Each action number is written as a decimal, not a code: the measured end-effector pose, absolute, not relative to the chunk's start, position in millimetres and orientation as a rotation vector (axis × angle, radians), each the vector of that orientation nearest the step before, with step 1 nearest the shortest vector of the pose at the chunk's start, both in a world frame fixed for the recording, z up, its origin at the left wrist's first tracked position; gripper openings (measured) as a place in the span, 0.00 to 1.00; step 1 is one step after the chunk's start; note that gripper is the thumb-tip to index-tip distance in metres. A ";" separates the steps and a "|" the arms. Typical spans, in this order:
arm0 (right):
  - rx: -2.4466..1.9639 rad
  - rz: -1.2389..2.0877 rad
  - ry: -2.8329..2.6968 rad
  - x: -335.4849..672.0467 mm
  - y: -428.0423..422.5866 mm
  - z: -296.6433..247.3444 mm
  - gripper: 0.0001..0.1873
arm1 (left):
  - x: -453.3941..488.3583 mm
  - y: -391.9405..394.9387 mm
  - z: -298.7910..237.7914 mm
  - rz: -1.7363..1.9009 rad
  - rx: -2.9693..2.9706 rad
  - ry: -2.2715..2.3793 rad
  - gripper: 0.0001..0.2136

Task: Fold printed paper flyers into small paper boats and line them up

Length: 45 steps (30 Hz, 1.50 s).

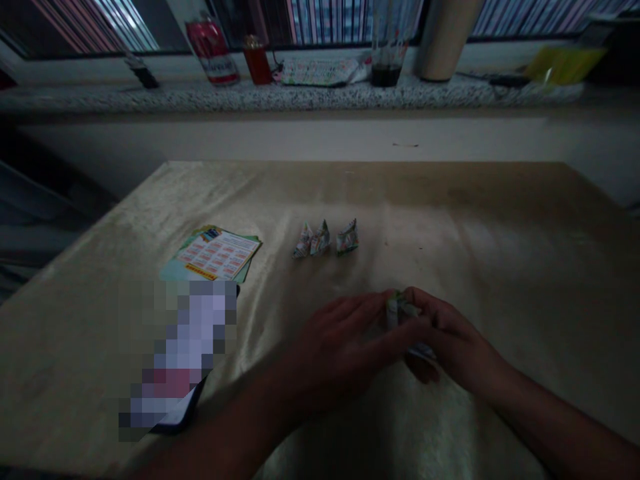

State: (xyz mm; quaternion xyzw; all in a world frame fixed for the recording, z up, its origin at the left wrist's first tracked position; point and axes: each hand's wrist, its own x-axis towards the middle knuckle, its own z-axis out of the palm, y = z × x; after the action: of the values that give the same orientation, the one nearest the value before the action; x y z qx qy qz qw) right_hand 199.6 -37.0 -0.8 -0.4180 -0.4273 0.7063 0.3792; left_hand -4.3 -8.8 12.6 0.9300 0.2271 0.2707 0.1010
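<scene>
A small piece of folded printed paper (pixel 394 313) is held between my two hands above the near part of the table. My left hand (pixel 345 333) reaches in from the left, its fingers closed on the paper's left side and its thumb across the front. From the right, my right hand (pixel 453 333) grips the other side with bent fingers. Much of the paper is hidden behind the fingers. Farther back stand three small folded paper shapes with pointed tips: two close together, the left one (pixel 303 241) and the middle one (pixel 321 239), and a separate right one (pixel 347 238).
Printed cards (pixel 220 253) lie on the cloth-covered table (pixel 525 267) at the left, above a blurred-out phone (pixel 187 360). On the windowsill (pixel 320 100) stand a red can (pixel 213 53), an orange bottle (pixel 257 61), a glass with dark liquid (pixel 386 70) and a beige cylinder (pixel 447 40).
</scene>
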 end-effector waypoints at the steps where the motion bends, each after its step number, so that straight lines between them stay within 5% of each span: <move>1: -1.053 1.824 -1.088 200.4 -36.8 0.0 0.17 | -7.0 -9.7 12.3 0.769 2.811 0.690 0.17; 6: -1.128 1.693 -1.334 213.3 -34.9 13.3 0.13 | -15.9 -7.8 12.0 0.646 2.758 0.746 0.08; 12: -1.040 0.897 -2.222 234.1 -36.3 29.6 0.24 | -19.3 -1.2 24.3 0.499 2.735 0.605 0.09; 17: -0.935 0.683 -2.483 232.2 -32.8 24.5 0.09 | -17.3 -3.1 25.5 0.448 2.799 0.522 0.05; 20: -0.920 0.541 -2.548 231.4 -31.2 19.6 0.13 | -15.9 -4.0 22.7 0.437 2.851 0.523 0.06; 45: -0.971 0.591 -2.145 227.0 -37.9 25.4 0.12 | -14.5 -1.7 17.8 0.955 2.151 0.677 0.06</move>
State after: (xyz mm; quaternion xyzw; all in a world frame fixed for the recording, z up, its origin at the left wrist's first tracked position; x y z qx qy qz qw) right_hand 227.0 -37.9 25.4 -0.3749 -0.8279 0.2281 0.3494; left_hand -14.5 -1.7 17.8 0.8262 0.2601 0.3668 0.3394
